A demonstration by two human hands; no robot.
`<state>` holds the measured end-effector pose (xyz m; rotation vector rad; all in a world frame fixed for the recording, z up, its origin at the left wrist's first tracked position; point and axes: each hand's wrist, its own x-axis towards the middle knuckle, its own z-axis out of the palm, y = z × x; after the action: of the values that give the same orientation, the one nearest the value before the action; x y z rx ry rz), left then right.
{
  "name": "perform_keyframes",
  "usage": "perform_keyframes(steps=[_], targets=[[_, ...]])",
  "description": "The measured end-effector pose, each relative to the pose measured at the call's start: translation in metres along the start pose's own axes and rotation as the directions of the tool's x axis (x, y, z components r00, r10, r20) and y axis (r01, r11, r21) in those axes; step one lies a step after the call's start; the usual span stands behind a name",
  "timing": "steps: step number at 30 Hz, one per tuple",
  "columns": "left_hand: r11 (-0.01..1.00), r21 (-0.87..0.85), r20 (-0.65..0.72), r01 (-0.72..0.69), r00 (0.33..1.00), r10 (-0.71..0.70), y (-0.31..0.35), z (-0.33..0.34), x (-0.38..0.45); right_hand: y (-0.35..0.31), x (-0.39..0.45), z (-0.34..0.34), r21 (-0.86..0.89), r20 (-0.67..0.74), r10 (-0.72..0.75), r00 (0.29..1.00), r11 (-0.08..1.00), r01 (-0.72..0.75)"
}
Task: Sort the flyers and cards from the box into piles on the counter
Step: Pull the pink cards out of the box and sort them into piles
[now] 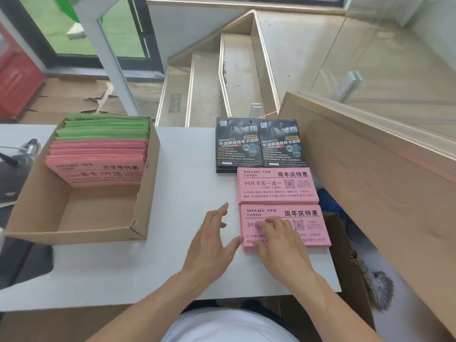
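A cardboard box [138,213] on the left of the white counter [187,169] holds upright pink cards [98,156] in front and green cards [103,128] behind; its near half is bare. On the counter's right lie two black flyer piles [238,144] [282,144] side by side, then a pink card pile [276,185], then a nearer pink card pile [303,218]. My right hand [281,245] lies flat on the nearer pink pile, fingers spread. My left hand [212,240] rests open on the counter, its thumb touching that pile's left edge.
A slanted wooden panel [370,169] rises right of the piles. Stairs [209,90] drop beyond the counter's far edge. A dark object [14,174] sits left of the box. An open carton [350,267] and a brush [380,290] stand at the lower right.
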<state>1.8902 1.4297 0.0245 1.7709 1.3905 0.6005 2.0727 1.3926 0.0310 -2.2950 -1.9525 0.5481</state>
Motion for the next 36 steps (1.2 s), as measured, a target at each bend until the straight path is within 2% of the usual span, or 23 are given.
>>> perform_keyframes(steps=[2, 4, 7, 10, 14, 16, 19, 21, 23, 26, 29, 33, 36], targets=[[0.99, -0.094, -0.104, -0.107, 0.99, 0.097, 0.001, -0.019, -0.003, -0.009, 0.006, -0.003, 0.043, -0.015, 0.005, 1.0, 0.999, -0.004], [0.963, -0.152, -0.249, -0.221, 0.952, 0.179, 0.002, -0.041, -0.008, -0.027, 0.013, -0.005, 0.163, -0.067, -0.022, 0.997, 0.986, 0.033], [0.942, -0.166, -0.435, -0.292, 0.879, 0.196, 0.001, -0.083, -0.007, -0.069, 0.025, -0.001, 0.305, -0.155, -0.097, 0.983, 0.942, 0.141], [0.953, -0.101, -0.559, -0.287, 0.808, 0.184, -0.017, -0.133, 0.005, -0.116, 0.038, 0.004, 0.334, -0.168, -0.22, 0.961, 0.905, 0.265], [0.992, -0.005, -0.644, -0.127, 0.759, 0.094, -0.057, -0.209, 0.022, -0.177, 0.064, 0.0, 0.332, -0.188, -0.351, 0.917, 0.856, 0.396], [0.996, 0.073, -0.642, -0.052, 0.762, 0.087, -0.081, -0.243, 0.029, -0.205, 0.08, -0.002, 0.325, -0.24, -0.378, 0.894, 0.837, 0.441], [0.968, 0.245, -0.516, 0.051, 0.852, 0.086, -0.116, -0.284, 0.044, -0.241, 0.107, 0.0, 0.285, -0.329, -0.413, 0.849, 0.814, 0.507], [0.936, 0.346, -0.396, 0.057, 0.914, 0.091, -0.133, -0.299, 0.056, -0.258, 0.126, 0.003, 0.215, -0.3, -0.446, 0.843, 0.83, 0.515], [0.928, 0.37, -0.315, 0.039, 0.945, 0.086, -0.143, -0.304, 0.065, -0.27, 0.14, 0.005, 0.111, -0.239, -0.47, 0.85, 0.856, 0.505], [0.924, 0.382, -0.288, 0.012, 0.952, 0.107, -0.152, -0.3, 0.071, -0.278, 0.147, 0.009, 0.023, -0.179, -0.475, 0.862, 0.874, 0.486], [0.926, 0.376, -0.328, -0.018, 0.933, 0.151, -0.161, -0.291, 0.07, -0.276, 0.144, 0.017, -0.045, -0.185, -0.484, 0.855, 0.874, 0.485], [0.926, 0.377, -0.344, -0.004, 0.928, 0.144, -0.17, -0.281, 0.066, -0.273, 0.141, 0.023, -0.131, -0.217, -0.491, 0.844, 0.871, 0.474], [0.933, 0.36, -0.358, 0.007, 0.924, 0.132, -0.172, -0.279, 0.066, -0.273, 0.14, 0.024, -0.163, -0.289, -0.521, 0.803, 0.853, 0.495]])
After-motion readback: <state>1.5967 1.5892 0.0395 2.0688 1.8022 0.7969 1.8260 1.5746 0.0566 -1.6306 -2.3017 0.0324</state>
